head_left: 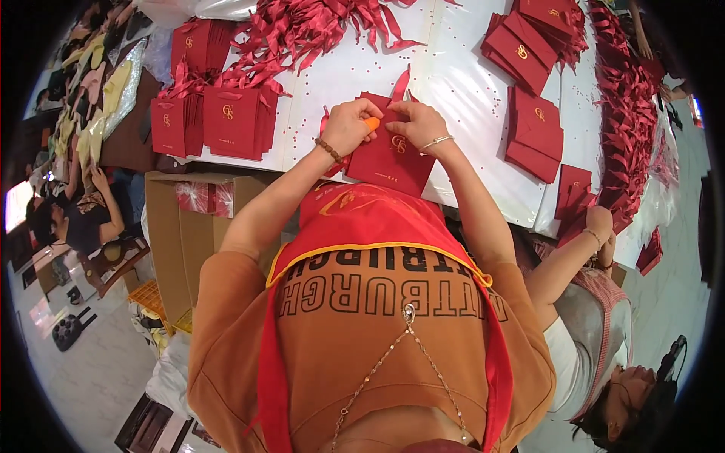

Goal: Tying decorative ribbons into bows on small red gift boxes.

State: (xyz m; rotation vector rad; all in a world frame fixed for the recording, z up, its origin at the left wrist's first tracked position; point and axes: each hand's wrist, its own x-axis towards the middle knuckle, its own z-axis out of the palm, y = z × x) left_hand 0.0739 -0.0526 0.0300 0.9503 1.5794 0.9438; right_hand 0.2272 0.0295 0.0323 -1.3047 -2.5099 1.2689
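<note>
A flat red paper gift bag point(394, 163) with a gold emblem lies at the table's near edge, in front of my red apron. My left hand point(350, 128) is closed at the bag's upper left, and an orange finger cover point(371, 123) shows at its fingertips. Whatever these fingertips hold is hidden. Beside it, at the bag's top edge, the fingers of my right hand point(421, 127) pinch around a red ribbon point(401, 84) that sticks up beyond them. More red ribbon hangs by my left wrist.
Stacks of red bags point(233, 121) stand at left, below a heap of ribbons point(317, 30). Further bag piles point(535, 128) lie at right. Small red dots litter the white table point(453, 83). An open cardboard box point(170, 249) is below left; a co-worker's hand point(600, 223) works at right.
</note>
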